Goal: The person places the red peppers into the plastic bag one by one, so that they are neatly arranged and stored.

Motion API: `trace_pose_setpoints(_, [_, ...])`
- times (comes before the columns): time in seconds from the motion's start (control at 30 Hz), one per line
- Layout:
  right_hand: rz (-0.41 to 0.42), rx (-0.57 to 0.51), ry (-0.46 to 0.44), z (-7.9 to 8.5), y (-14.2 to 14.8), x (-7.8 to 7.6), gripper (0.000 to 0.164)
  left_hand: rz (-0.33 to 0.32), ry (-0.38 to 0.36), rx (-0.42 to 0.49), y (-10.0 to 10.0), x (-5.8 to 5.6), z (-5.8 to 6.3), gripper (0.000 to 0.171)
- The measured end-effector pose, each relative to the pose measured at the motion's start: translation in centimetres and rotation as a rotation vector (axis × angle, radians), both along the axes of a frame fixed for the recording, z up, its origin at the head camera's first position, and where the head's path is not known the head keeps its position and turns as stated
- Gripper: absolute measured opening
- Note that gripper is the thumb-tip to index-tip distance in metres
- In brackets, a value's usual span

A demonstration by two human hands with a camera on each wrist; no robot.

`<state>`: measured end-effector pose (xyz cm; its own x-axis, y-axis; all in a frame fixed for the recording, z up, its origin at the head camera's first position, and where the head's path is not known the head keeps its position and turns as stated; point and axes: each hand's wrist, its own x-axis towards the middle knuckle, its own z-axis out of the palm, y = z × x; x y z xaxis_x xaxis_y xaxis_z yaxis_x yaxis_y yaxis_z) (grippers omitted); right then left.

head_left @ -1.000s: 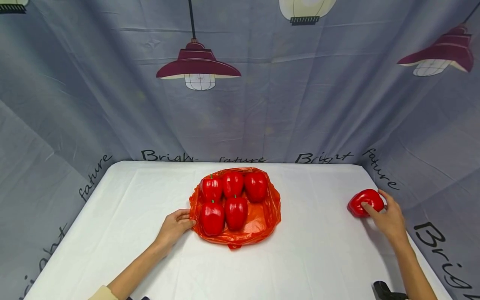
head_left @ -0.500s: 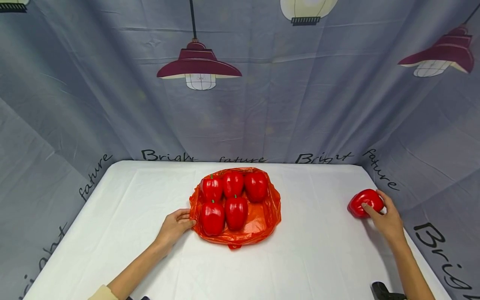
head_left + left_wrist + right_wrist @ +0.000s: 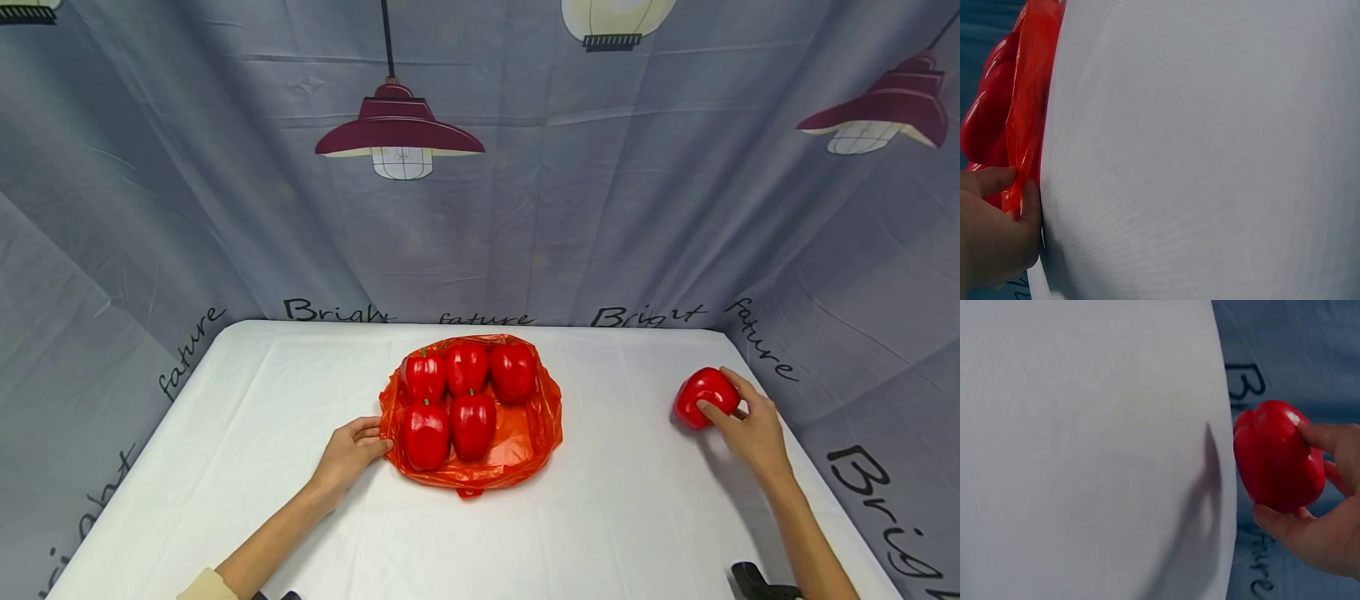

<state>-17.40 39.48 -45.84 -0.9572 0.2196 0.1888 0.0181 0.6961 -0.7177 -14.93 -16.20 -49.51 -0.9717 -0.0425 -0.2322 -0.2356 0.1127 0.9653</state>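
A red bell pepper point(image 3: 703, 398) is held between the thumb and fingers of my right hand point(image 3: 756, 433) at the right side of the table. In the right wrist view the same bell pepper point(image 3: 1279, 456) shows its lobed end. My left hand point(image 3: 347, 457) pinches the left edge of a red plastic bag point(image 3: 517, 437) with its rim spread open. Inside the bag several red bell peppers point(image 3: 472, 427) lie in two rows, with bare bag at the front right. The left wrist view shows the thumb and finger pinching the bag's rim point(image 3: 1032, 94).
A white cloth covers the table point(image 3: 615, 500). Grey curtains point(image 3: 510, 208) printed with lamps and lettering stand behind and at both sides. A black wrist device point(image 3: 757, 582) sits by the right forearm.
My right hand has moved left with the bell pepper, which now appears raised off the table. The left hand and the bag have stayed in place.
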Motion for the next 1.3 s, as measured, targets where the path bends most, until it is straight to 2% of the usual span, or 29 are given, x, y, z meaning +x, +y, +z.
trace_pose_setpoints(0.2, [0.105, 0.015, 0.046, 1.7, -2.8, 0.0, 0.067, 0.006, -0.003, 0.004, 0.0, 0.0, 0.0, 0.043])
trace_pose_setpoints(0.5, [0.262, -0.079, 0.102, 3.6, -8.0, 0.7, 0.068, 0.010, -0.018, 0.004, -0.1, 0.1, -0.2, 0.044])
trace_pose_setpoints(0.67, [0.327, -0.115, 0.093, 4.2, -10.5, 0.9, 0.068, 0.013, -0.018, 0.007, -0.1, 0.1, -0.1, 0.044])
trace_pose_setpoints(1.0, [0.451, -0.192, 0.076, 4.5, -14.6, 0.5, 0.062, 0.009, -0.001, -0.006, 0.0, 0.0, 0.0, 0.043])
trace_pose_setpoints(1.3, [0.507, -0.258, 0.029, 4.0, -17.3, 0.5, 0.061, 0.002, 0.004, -0.002, 0.1, 0.1, 0.0, 0.044])
